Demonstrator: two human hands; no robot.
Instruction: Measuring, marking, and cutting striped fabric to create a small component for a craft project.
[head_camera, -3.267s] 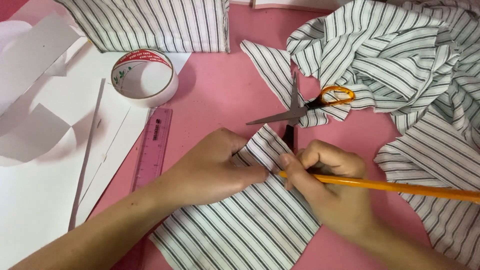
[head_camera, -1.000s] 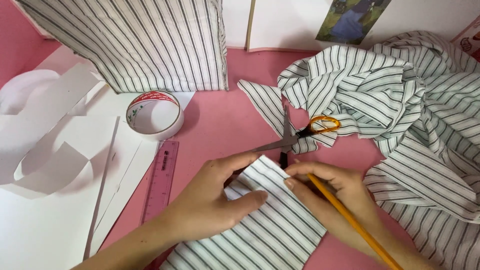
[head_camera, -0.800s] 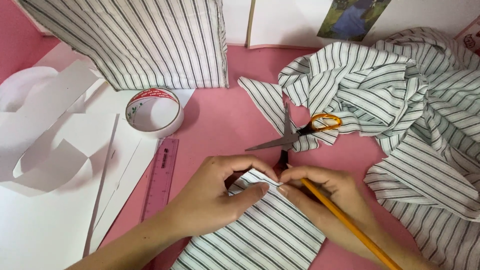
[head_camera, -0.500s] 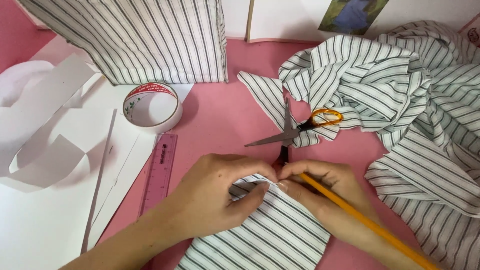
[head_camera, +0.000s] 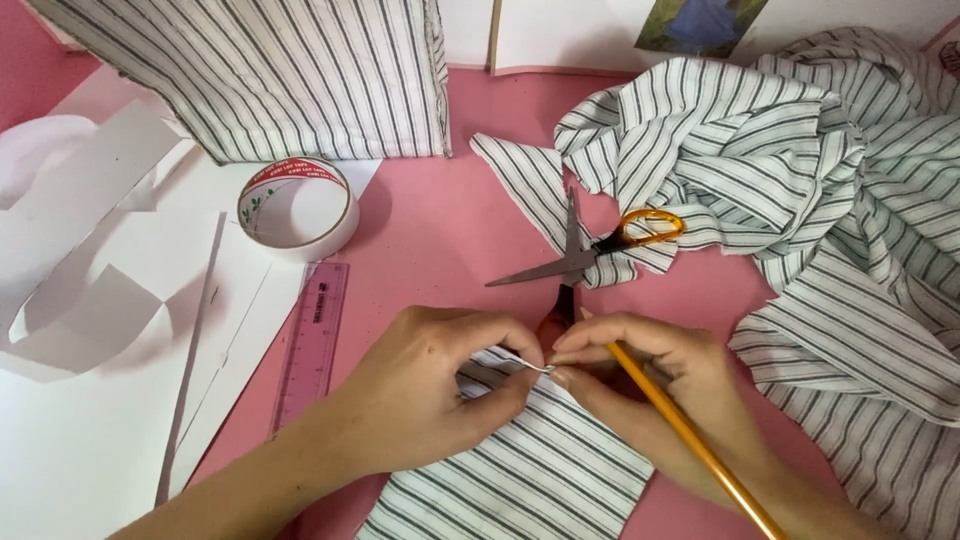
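Striped fabric piece (head_camera: 540, 470) lying flat just below open scissors (head_camera: 580, 262); top corner pinched between fingertips of left hand (head_camera: 425, 400) and right hand (head_camera: 650, 390). Yellow pencil (head_camera: 690, 445) also gripped in right hand. Pink ruler (head_camera: 312, 340) and tape roll (head_camera: 297, 207) placed left of scissors; crumpled striped cloth (head_camera: 790, 190) heaped to right

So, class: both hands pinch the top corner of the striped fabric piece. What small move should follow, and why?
Probably press the fold flat: the left hand and right hand pinch the striped piece at its raised corner, pencil still in the right.
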